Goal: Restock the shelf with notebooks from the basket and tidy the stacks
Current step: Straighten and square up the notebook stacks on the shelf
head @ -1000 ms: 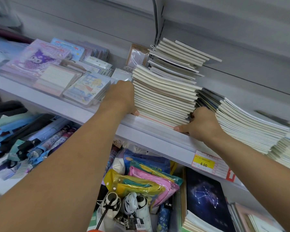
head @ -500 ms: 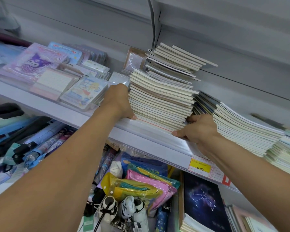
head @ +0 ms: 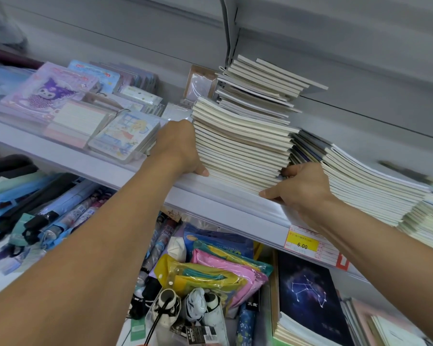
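A left hand and right hand clamp the sides of a notebook stack at the shelf edge; uneven pressure could topple the skewed pile behind.

On the upper left, a purple cartoon-rabbit stationery pack lies tilted, a white ring-bound card pad just beside it, and a pale blue illustrated pack touching that pad's right edge. Down on the rail, a yellow price tag reading 6.00. Below it, a dark blue constellation-cover book tops its own pile. Left of that, a yellow plastic pouch overlaps a pink pouch. Far left, blue folded umbrellas lie heaped together, and black-and-white ones sit near the bottom edge.
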Motion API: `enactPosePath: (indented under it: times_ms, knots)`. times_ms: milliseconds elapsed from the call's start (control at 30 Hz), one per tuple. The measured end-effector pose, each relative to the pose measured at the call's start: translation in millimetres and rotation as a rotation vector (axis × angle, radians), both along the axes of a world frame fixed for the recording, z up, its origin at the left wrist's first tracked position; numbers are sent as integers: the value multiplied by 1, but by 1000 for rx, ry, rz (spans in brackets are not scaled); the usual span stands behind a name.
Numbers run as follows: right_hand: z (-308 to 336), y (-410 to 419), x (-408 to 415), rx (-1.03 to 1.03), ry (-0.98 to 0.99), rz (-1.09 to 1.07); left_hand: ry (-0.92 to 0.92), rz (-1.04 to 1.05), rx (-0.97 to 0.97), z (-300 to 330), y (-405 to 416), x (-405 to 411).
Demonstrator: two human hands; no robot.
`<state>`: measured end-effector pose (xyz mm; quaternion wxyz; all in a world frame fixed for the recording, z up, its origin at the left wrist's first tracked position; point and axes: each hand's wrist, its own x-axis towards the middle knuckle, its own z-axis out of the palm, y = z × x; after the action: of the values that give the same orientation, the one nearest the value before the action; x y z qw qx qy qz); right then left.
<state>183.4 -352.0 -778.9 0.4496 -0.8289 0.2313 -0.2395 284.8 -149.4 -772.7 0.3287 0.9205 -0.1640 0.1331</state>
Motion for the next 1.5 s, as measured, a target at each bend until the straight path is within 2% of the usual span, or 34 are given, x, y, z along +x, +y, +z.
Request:
enactPosePath:
  times_ms: [100, 200, 300, 500, 600, 733, 1033, 1100, 1367, 1500]
  knots:
    - [3, -6, 2, -115, 103, 34, -14, -2, 55, 0, -1, 0]
    - [7, -9, 7, -168, 184, 53, 35, -6, 27, 1, -1, -3]
    - [7, 1, 5, -157, 128, 66, 70, -15, -21, 1, -1, -3]
    - [5, 14, -5, 44, -50, 48, 58, 0, -103, -1, -2, 2]
    - [4, 18, -9, 23, -74, 47, 75, 3, -155, -3, -2, 5]
    - [1, 13, -8, -56, -76, -18, 34, 12, -128, -4, -2, 3]
    - [-8, -6, 3, -174, -60, -21, 34, 48, -141, -5, 0, 5]
    - [-6, -7, 2, -203, -34, -9, 45, 42, -126, -4, 0, 6]
    - [18, -4, -5, -337, 277, 60, 106, -33, -58, -7, -4, 12]
    - [16, 7, 3, -308, 218, -49, 53, -16, -23, -5, -7, 7]
